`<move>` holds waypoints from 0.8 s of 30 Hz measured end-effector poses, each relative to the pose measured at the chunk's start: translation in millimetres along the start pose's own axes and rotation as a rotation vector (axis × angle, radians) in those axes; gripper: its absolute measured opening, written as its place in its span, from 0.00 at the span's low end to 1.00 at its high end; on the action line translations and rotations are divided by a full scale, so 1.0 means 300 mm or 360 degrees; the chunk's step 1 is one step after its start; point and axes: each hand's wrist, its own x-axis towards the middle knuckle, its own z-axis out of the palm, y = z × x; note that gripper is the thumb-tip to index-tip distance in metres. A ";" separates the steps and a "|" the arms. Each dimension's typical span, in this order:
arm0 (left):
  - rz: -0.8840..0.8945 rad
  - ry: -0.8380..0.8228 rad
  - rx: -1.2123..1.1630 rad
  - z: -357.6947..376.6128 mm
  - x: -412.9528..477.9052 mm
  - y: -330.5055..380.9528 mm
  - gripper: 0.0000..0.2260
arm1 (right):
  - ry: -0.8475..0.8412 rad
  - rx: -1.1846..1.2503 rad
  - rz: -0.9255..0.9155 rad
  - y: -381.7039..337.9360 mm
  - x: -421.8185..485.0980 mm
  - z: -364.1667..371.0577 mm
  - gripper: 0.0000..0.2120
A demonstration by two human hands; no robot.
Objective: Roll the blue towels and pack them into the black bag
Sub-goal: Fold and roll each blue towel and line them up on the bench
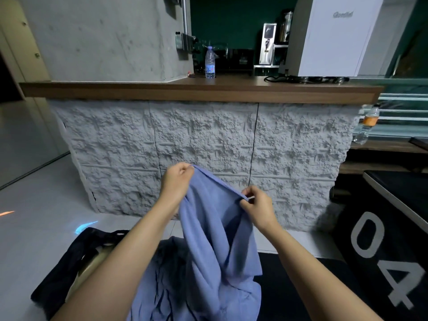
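A blue towel [215, 232] hangs in front of me, held up by its top edge. My left hand [177, 181] grips one upper corner, and my right hand [257, 205] pinches the edge a short way to the right and lower. The cloth droops in loose folds onto more blue fabric [176, 295] heaped below. The black bag [69, 262] lies on the floor at the lower left, slumped, with its handles near my left forearm.
A stone-textured counter front [208, 147] with a wooden top [196, 89] rises straight ahead. A water bottle [210, 62] and appliances stand on it. A black box marked "04" [382, 251] sits at the right. Pale floor [34, 205] stretches to the left.
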 end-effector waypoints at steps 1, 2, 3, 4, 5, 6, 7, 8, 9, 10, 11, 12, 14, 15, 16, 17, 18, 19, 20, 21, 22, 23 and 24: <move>-0.0033 0.0100 -0.0017 -0.029 0.025 -0.010 0.11 | -0.0013 -0.0048 0.0031 0.023 0.002 -0.026 0.08; -0.0068 0.0198 -0.0029 -0.058 0.051 -0.028 0.12 | -0.0023 -0.0100 0.0053 0.046 0.002 -0.056 0.09; -0.0116 0.0282 -0.0028 -0.088 0.074 -0.048 0.13 | -0.0035 -0.0142 0.0067 0.066 0.002 -0.086 0.09; -0.0163 0.0343 -0.0027 -0.114 0.092 -0.069 0.13 | -0.0052 -0.0184 0.0067 0.080 0.002 -0.116 0.10; -0.0213 0.0383 -0.0029 -0.135 0.106 -0.089 0.12 | -0.0070 -0.0227 0.0045 0.086 0.003 -0.143 0.09; -0.0254 0.0395 -0.0044 -0.145 0.114 -0.106 0.10 | -0.0085 -0.0243 0.0017 0.083 0.005 -0.164 0.08; -0.0280 0.0377 -0.0072 -0.143 0.113 -0.116 0.08 | -0.0096 -0.0194 -0.0014 0.069 0.007 -0.179 0.06; -0.0290 0.0323 -0.0113 -0.128 0.102 -0.117 0.06 | -0.0121 -0.0076 -0.0046 0.044 0.007 -0.186 0.05; -0.0295 0.0230 -0.0156 -0.102 0.083 -0.107 0.05 | -0.0173 0.0079 -0.0077 0.012 0.006 -0.184 0.05; -0.0300 0.0110 -0.0200 -0.065 0.060 -0.094 0.06 | -0.0254 0.0230 -0.0100 -0.025 0.006 -0.176 0.05; -0.0299 -0.0024 -0.0228 -0.026 0.037 -0.080 0.06 | -0.0357 0.0365 -0.0109 -0.065 0.006 -0.160 0.05; -0.0290 -0.0163 -0.0249 0.014 0.010 -0.063 0.06 | -0.0445 0.0466 -0.0095 -0.101 0.006 -0.140 0.06; -0.0334 -0.0449 -0.0325 0.072 -0.040 -0.028 0.06 | -0.0511 0.0591 -0.0038 -0.160 0.007 -0.098 0.07; -0.0372 -0.0569 -0.0391 0.090 -0.062 -0.011 0.08 | -0.0487 0.0643 -0.0016 -0.177 0.010 -0.082 0.07; -0.0381 -0.0639 -0.0449 0.103 -0.080 -0.001 0.09 | -0.0441 0.0681 -0.0008 -0.187 0.014 -0.070 0.06; -0.0347 -0.0646 -0.0454 0.110 -0.092 0.005 0.08 | -0.0390 0.0709 -0.0006 -0.190 0.018 -0.063 0.05; -0.0292 -0.0607 -0.0416 0.114 -0.101 0.008 0.07 | -0.0344 0.0731 -0.0003 -0.186 0.022 -0.060 0.04; -0.0254 -0.0559 -0.0380 0.114 -0.105 0.005 0.05 | -0.0310 0.0745 0.0004 -0.182 0.023 -0.060 0.06; -0.0252 -0.0514 -0.0363 0.113 -0.106 -0.001 0.04 | -0.0292 0.0727 0.0009 -0.174 0.024 -0.061 0.08; -0.0268 -0.0473 -0.0359 0.111 -0.107 -0.004 0.04 | -0.0287 0.0679 -0.0006 -0.164 0.022 -0.064 0.09; -0.0291 -0.0424 -0.0351 0.111 -0.105 -0.008 0.03 | -0.0300 0.0611 -0.0029 -0.151 0.019 -0.066 0.10; -0.0315 -0.0367 -0.0339 0.112 -0.101 -0.011 0.02 | -0.0330 0.0556 -0.0054 -0.140 0.012 -0.071 0.10; -0.0337 -0.0311 -0.0335 0.114 -0.099 -0.009 0.02 | -0.0364 0.0522 -0.0078 -0.124 0.004 -0.077 0.10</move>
